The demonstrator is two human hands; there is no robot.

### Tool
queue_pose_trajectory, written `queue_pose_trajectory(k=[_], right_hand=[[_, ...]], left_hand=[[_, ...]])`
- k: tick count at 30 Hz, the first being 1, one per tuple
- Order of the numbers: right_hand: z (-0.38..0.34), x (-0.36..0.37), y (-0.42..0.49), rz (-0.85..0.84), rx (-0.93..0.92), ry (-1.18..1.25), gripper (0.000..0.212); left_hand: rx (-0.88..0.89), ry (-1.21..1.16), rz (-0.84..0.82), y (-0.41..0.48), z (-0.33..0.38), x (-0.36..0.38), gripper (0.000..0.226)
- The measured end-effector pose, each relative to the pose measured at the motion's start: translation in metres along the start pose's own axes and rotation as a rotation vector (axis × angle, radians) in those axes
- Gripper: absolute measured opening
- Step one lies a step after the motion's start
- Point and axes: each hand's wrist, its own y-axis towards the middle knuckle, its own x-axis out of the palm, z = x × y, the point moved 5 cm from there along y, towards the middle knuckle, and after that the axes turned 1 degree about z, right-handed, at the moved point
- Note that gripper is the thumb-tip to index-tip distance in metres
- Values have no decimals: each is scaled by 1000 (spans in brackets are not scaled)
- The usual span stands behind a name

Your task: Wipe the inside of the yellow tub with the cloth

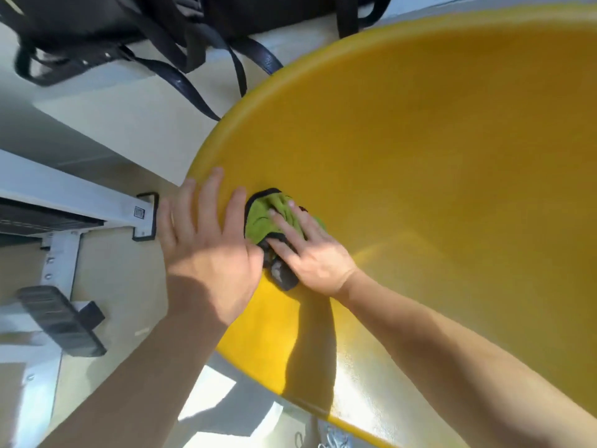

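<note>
In the head view, the yellow tub (436,156) fills the frame from 12 o'clock round to 5 o'clock, its mouth turned toward the camera. The green cloth (263,218) is bunched against the inner wall just inside the rim at 9 o'clock. It is pressed flat there by the right hand (307,250), whose fingers are spread over it rather than clenched, so that the push goes into the plastic. The left hand (206,240) is laid open across the rim beside the cloth, grasping nothing; it is judged to brace the tub against the wiping pressure.

The two hands are touching, so little room is left toward 9 o'clock. Wide unobstructed wall is offered toward 3 o'clock. Black bag straps (168,69) lie just outside the rim at 11 o'clock on the pale tabletop (129,101).
</note>
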Motion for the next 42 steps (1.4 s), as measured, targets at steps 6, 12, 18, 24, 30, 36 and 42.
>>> queue_pose_trajectory(k=[6, 12, 18, 24, 30, 36, 42], right_hand=[[146, -71, -1, 25, -81, -541, 33], [222, -154, -162, 34, 379, -701, 32], [221, -176, -317, -235, 906, -610, 52], [246, -181, -218, -30, 635, -628, 43], [217, -194, -55, 192, 477, -616, 35], [115, -175, 76, 174, 251, -416, 44], [16, -148, 134, 66, 6, -154, 29]], left_hand=[[43, -33, -162, -5, 60, 31, 69], [124, -105, -316, 9, 122, 51, 78], [205, -165, -306, 22, 161, 53, 78], [203, -190, -264, 37, 158, 53, 78], [78, -252, -201, 59, 112, 18, 76], [-156, -372, 36, 60, 18, -36, 74], [-561, -702, -38, 27, -49, -22, 75]])
